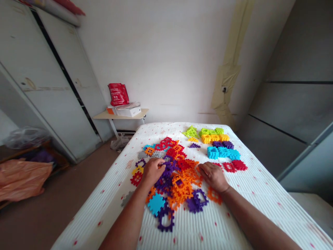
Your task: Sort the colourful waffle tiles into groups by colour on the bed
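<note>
A heap of plastic interlocking building pieces in purple, orange [182, 187] and red lies in the middle of the bed. Over the heap's left side is my left hand [153, 171], its thumb and fingers closed together beside purple pieces [169, 167]. What it pinches, if anything, I cannot make out. At the heap's right edge my right hand [213, 175] has its fingers curled and pressed together next to orange pieces; its palm side is hidden. A light blue square piece [156, 204] and a purple frame piece [165, 222] lie near my left forearm.
Sorted rows sit at the right: green pieces [208, 131], yellow pieces [210, 139], purple pieces [223, 144], blue pieces [223, 152] and red pieces [235, 166]. The white quilted bed [208, 232] carries them all. Behind it, a small table [121, 116] holds a red bag [118, 94].
</note>
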Demonstrator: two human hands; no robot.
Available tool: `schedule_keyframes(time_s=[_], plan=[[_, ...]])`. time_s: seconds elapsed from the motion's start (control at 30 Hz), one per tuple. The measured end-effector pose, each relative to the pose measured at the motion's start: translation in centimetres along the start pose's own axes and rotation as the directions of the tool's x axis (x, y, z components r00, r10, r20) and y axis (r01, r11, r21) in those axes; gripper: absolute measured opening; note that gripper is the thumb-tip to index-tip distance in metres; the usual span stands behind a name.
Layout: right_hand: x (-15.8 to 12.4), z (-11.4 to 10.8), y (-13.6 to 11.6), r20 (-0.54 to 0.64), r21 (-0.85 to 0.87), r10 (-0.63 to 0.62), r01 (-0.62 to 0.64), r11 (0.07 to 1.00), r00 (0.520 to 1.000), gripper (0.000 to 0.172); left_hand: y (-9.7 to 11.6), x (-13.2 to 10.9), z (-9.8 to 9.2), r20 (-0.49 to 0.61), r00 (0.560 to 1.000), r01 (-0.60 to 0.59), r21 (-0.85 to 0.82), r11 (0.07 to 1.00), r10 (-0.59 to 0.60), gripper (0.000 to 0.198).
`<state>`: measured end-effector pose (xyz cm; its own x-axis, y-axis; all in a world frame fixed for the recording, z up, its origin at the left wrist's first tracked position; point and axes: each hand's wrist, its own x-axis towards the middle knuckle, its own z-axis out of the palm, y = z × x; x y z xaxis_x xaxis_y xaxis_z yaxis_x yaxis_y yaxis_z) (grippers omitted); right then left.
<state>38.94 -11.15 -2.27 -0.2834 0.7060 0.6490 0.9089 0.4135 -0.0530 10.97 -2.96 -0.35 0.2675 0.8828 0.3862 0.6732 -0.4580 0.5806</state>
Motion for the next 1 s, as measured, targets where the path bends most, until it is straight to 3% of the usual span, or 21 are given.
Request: schedule_keyframes(time_s=[0.2,0.33,0.43,0.53,0.77,1.0], plan=[[0.9,0.0,-0.8,0.031,0.060,0.063,-0.065,0.996,0.998,0.022,0.9,-0.3,0.4,-0.059,0.997,0.036,-0.232,0.972,-0.051,0.019],[2.5,0.2,-3.0,-0.012,0.231,0.083,-0.078,0.970,0.996,0.017,2.1,-0.5,0.5,-0.001,0.995,0.090,-0.429,0.899,-0.100,0.024],[3.9,0.7,-5.2,0.016,0.320,0.116,-0.115,0.940,0.993,0.038,2.6,-0.7,0.6,0.072,0.983,0.178,-0.577,0.797,-0.168,0.026],[5.0,1.4,-6.9,0.077,0.334,0.175,-0.190,0.923,0.982,0.054,2.5,-0.8,0.7,0.081,0.979,0.196,-0.608,0.769,-0.185,0.027],[6.2,2.2,-8.4,0.082,0.392,0.299,-0.307,0.867,0.951,0.059,2.3,-0.8,1.0,0.069,0.984,0.169,-0.640,0.749,-0.162,0.027],[6.6,2.4,-8.2,0.048,0.356,0.246,-0.246,0.901,0.968,0.060,3.0,-0.8,0.7,0.073,0.984,0.169,-0.641,0.748,-0.160,0.030]])
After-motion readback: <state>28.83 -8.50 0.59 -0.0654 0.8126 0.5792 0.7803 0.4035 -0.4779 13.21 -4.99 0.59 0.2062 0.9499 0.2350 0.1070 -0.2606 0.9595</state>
